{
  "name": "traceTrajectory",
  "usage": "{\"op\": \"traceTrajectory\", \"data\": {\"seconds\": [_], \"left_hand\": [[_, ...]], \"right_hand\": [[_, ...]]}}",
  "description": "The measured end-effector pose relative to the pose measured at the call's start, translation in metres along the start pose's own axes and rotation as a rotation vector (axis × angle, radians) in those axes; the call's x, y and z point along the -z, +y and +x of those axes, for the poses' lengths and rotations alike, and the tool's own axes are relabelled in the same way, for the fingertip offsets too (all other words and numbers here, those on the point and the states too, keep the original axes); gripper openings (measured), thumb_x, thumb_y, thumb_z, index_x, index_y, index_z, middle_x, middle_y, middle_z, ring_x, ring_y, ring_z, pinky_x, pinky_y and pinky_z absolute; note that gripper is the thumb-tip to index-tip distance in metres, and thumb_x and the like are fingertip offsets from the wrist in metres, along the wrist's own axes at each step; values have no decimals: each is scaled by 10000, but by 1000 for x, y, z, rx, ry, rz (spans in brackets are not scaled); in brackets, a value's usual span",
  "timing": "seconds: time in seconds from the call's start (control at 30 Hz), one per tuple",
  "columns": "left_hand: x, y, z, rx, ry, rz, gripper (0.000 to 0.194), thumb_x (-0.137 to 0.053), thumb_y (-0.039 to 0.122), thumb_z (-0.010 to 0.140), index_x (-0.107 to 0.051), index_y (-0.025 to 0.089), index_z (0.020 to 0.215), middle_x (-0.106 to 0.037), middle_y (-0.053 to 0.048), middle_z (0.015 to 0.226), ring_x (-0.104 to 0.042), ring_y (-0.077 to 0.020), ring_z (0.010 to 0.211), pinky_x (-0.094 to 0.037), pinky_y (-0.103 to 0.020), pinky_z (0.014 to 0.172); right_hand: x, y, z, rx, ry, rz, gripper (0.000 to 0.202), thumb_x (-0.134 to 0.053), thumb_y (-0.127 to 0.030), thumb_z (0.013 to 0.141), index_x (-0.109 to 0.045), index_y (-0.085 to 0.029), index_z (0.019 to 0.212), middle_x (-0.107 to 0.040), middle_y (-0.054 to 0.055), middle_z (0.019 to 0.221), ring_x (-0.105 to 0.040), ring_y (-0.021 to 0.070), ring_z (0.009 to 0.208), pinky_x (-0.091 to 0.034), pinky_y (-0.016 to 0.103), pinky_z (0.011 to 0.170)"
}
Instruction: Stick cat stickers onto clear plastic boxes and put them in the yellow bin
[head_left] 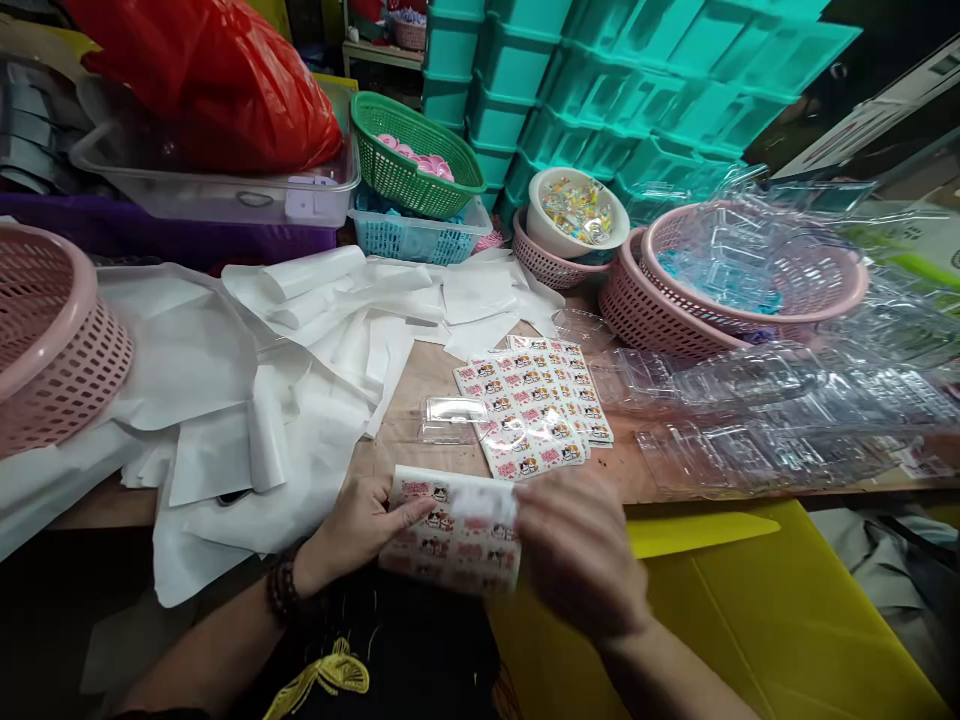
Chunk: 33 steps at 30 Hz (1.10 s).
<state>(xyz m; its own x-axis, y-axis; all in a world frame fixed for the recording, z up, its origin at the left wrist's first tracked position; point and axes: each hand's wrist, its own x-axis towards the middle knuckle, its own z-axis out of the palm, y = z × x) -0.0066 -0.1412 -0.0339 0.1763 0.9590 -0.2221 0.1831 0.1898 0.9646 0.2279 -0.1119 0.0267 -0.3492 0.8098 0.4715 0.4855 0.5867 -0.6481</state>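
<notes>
My left hand [364, 525] grips the left edge of a sticker sheet [454, 545] printed with cartoon cats and pink lettering, its thumb lying on top. At the sheet's right edge is my right hand [581, 550], smeared by motion, so its fingers and anything in them cannot be made out. A pale blurred patch crosses the upper part of the held sheet. Just beyond my hands, more sticker sheets [529, 410] lie overlapping on the table. A small clear plastic case [450, 418] rests beside them, touching their left side.
White backing paper [330, 330] is heaped at left near a pink basket [60, 340]. Clear plastic packs [765, 430] pile up at right before pink baskets [667, 300]. Behind stand a white bowl [540, 215] of small wrapped items, a green basket [416, 180] and stacked teal bins [637, 90].
</notes>
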Motion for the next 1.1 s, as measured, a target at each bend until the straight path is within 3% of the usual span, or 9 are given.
{"op": "traceTrajectory", "data": {"seconds": [0.07,0.17,0.23,0.37,0.6,0.83,1.0,1.1], "left_hand": [[3,7,0,-217,136,192,322,-660,438,869,-777,138,857,-740,-133,1073,-692,-269,950,-562,-355,836],[2,13,8,-501,239,490,181,-678,326,872,-772,173,854,-448,-144,1528,-437,-347,1383,-378,-499,1124],[0,13,16,-563,216,621,161,-677,295,877,-763,167,831,-270,-119,1630,-291,-365,1474,-302,-534,1172],[-5,7,27,-554,159,644,156,-665,267,884,-759,149,844,-147,-92,1663,-300,-357,1476,-347,-485,1176],[-3,0,28,-547,108,564,149,-626,219,906,-761,167,941,-11,-43,1669,-349,-337,1457,-397,-437,1160],[-10,4,30,-578,162,600,150,-611,202,911,-746,138,920,-37,-68,1670,-310,-338,1475,-372,-451,1181],[-11,11,33,-606,191,699,151,-605,195,916,-736,139,965,-328,-115,1605,-296,-320,1484,-344,-475,1200],[-8,15,34,-603,215,711,167,-599,197,923,-741,168,1005,-445,-108,1540,-358,-293,1458,-394,-445,1171]], "right_hand": [[7,-1,39,-310,83,142,194,-639,-456,874,-672,-266,850,-705,57,787,-638,206,707,-531,392,677],[6,11,93,-612,-195,422,378,-728,-558,751,-604,-201,748,-621,3,655,-508,106,502,-434,262,461],[-1,24,114,-745,-394,515,451,-779,-583,660,-569,-186,701,-586,-27,598,-423,63,428,-331,216,380],[-16,43,126,-900,-589,534,423,-807,-509,639,-542,-181,664,-554,-55,505,-329,27,352,-197,191,336],[-22,48,127,-973,-601,508,366,-787,-452,659,-534,-187,653,-552,-65,463,-294,16,316,-162,195,329],[-23,47,128,-990,-586,411,285,-748,-383,721,-548,-191,654,-567,-55,464,-347,35,301,-199,193,309],[-29,41,129,-841,-640,217,319,-716,-424,787,-551,-195,639,-590,-31,509,-397,59,345,-282,212,359],[-24,36,130,-646,-640,-166,218,-710,-381,823,-632,-189,754,-620,1,570,-547,129,493,-391,245,496]]}}
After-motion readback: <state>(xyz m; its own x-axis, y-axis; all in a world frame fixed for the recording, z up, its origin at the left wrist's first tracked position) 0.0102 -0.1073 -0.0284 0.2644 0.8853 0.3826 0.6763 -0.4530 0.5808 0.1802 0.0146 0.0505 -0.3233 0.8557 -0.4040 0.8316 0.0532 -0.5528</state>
